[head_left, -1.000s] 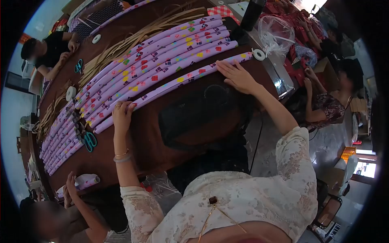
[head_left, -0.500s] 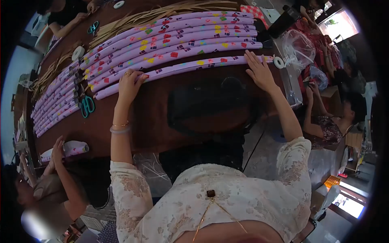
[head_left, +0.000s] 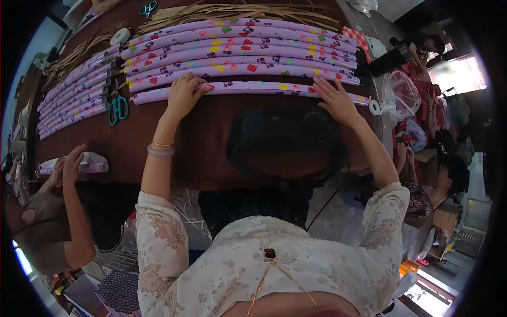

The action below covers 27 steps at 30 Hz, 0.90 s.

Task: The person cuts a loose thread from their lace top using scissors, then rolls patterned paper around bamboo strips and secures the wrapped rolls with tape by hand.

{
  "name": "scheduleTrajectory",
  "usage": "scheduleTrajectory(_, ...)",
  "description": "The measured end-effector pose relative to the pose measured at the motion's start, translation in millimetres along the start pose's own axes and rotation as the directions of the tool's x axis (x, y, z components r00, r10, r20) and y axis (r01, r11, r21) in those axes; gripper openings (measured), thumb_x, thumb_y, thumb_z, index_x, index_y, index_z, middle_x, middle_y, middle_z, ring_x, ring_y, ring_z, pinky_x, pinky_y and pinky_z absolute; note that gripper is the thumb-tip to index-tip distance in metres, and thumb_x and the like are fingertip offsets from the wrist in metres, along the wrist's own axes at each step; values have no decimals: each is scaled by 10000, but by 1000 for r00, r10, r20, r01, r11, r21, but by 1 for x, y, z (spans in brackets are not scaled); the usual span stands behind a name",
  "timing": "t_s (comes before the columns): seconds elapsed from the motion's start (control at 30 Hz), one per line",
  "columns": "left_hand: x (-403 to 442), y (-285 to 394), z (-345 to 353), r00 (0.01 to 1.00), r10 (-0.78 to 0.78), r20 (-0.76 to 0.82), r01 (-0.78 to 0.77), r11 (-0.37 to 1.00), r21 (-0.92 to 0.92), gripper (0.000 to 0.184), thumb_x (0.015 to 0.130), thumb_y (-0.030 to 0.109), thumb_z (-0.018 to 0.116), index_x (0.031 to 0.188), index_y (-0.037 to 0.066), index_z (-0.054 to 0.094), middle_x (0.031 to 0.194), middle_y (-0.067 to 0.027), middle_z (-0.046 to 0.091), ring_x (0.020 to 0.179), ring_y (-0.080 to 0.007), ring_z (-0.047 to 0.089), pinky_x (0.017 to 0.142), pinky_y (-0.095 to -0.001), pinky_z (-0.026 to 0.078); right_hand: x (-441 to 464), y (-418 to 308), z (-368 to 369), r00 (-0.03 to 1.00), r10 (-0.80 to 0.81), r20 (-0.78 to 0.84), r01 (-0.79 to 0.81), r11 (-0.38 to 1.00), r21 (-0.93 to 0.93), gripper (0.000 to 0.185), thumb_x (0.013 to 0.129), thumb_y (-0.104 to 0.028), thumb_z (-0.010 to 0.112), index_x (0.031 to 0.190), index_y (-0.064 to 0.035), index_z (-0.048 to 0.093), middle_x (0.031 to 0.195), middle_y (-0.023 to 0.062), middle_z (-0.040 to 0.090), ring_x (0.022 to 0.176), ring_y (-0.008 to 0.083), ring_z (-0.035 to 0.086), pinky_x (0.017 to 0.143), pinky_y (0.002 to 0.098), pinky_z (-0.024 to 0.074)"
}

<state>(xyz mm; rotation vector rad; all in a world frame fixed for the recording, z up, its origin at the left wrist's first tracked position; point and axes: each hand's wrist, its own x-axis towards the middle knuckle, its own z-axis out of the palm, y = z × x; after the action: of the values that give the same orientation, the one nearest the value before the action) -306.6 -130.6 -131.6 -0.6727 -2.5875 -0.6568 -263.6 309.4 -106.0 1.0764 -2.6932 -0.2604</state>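
A thin roll of purple wrapping paper (head_left: 253, 88) with a printed gift pattern lies crosswise on the table, closest to me. My left hand (head_left: 184, 96) rests over its left part, fingers on top and thumb apart. Toward the right end, my right hand (head_left: 338, 101) lies on the roll with its fingers flat and slightly spread. Just beyond lie several thicker rolls of the same paper (head_left: 248, 70), side by side. A white tape roll (head_left: 374, 107) sits at the near roll's right tip.
More purple rolls (head_left: 74, 109) and teal scissors (head_left: 119, 110) lie left on the brown table (head_left: 158, 150). A black bag (head_left: 285, 137) is in front of me, a black bottle (head_left: 391, 60) at right. Brown strips (head_left: 232, 15) lie behind. People are at both sides.
The camera view has shifted. My right hand has slid left along the thin roll, away from its right end. My left hand sits slightly further in from the left end.
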Motion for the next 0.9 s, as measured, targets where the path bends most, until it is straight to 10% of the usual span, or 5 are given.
scheduleTrajectory(0.47, -2, 1, 0, 997, 44, -65, -44, 999, 14, 289, 782, 374, 620, 818, 88, 642, 832, -51, 575, 791, -257, 566, 703, -371, 420, 23, 3, -8, 946, -325, 14, 319, 918, -235, 554, 827, -159, 502, 1351, -259, 353, 1430, 13, 300, 1314, 181, 293, 1087, 423, 177)
scheduleTrajectory(0.6, -3, 1, 1, 996, 44, -81, -44, 999, 5, 288, 781, 377, 619, 810, 92, 643, 831, -50, 575, 791, -253, 566, 701, -371, 420, 46, -7, 2, 986, -67, -156, 96, 977, 191, 584, 808, -255, 572, 1348, -243, 352, 1438, 39, 276, 1317, 187, 283, 1095, 426, 158)
scheduleTrajectory(0.9, -4, 1, -1, 996, 45, -78, -45, 999, 2, 302, 782, 388, 610, 817, 90, 643, 834, -47, 576, 806, -253, 566, 709, -369, 418, 54, -6, 3, 954, -290, -76, 289, 957, -24, 601, 803, -266, 589, 1353, -250, 348, 1445, -2, 267, 1327, 174, 256, 1098, 440, 126)
